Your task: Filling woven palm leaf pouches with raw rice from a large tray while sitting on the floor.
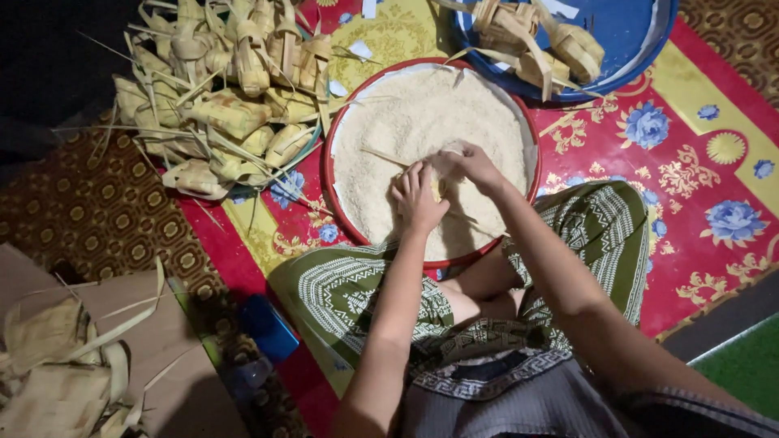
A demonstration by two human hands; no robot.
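Observation:
A red-rimmed round basin [328, 174] full of pale uncooked rice [422, 113] sits on the floor mat in front of my knees. My left hand [418, 199] rests in the rice, closed around a small woven palm-leaf pouch that is mostly hidden by the fingers. My right hand [471, 162] is just beside it, fingers pinched over the pouch's top with rice grains on them. A loose leaf strip [381, 156] lies on the rice to the left of my hands.
A heap of woven leaf pouches [219, 105] fills a tray at upper left. A blue tray [629, 36] at the top holds a few more pouches [535, 40]. More pouches [57, 373] lie on cardboard at lower left. A blue bottle cap [268, 327] lies by my knee.

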